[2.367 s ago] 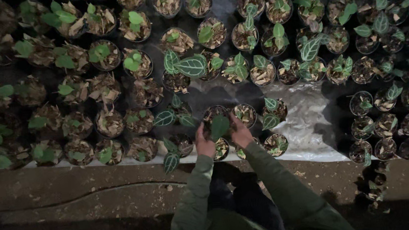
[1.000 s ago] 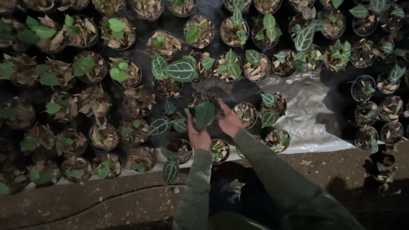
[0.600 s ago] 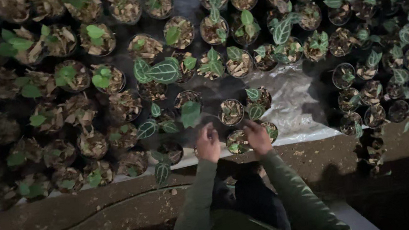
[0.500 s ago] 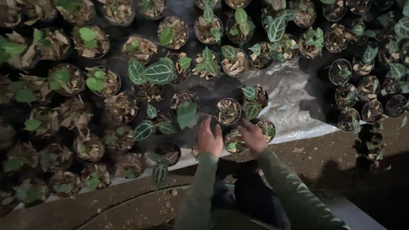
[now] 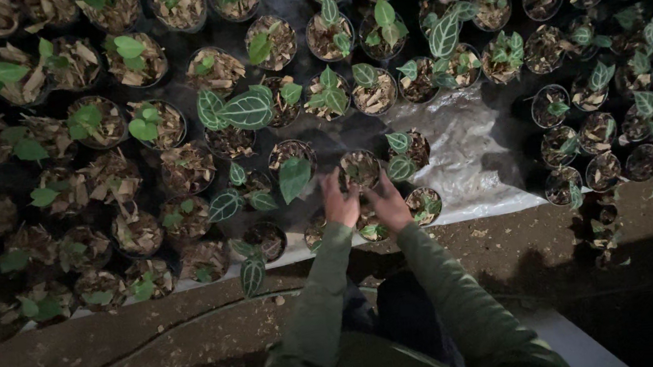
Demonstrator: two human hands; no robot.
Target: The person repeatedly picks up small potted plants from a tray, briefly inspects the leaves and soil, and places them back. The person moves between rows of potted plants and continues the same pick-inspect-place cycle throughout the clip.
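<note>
Pot (image 5: 360,169), small, round and black, with a few little leaves poking out of coarse brown chips, sits between the two hands near the front edge of the plant bed, just beyond the pale plastic sheet (image 5: 462,156) that shows bare to its right. Compared with a moment ago, both hands have closed in from a wider spread: half a second back the right hand was off to the side by another small pot, and now it is drawn in against this one, so the pair frames a single pot instead of two. The left hand (image 5: 341,204) curls its fingers against the pot's left rim; the right hand (image 5: 388,202) does the same on the right; the fingers look loosely bent around the rim, but in this dim light I cannot tell whether they truly clamp it or only touch it. One person is in view, with two green sleeves. The large striped leaf (image 5: 245,110) stands one row further back on the left. Pots run to many dozens, too crowded and dark at the edges for an exact count; roughly four to five uneven rows lie ahead, and about ten more pots stand in a separate cluster on the right (image 5: 598,136).
</note>
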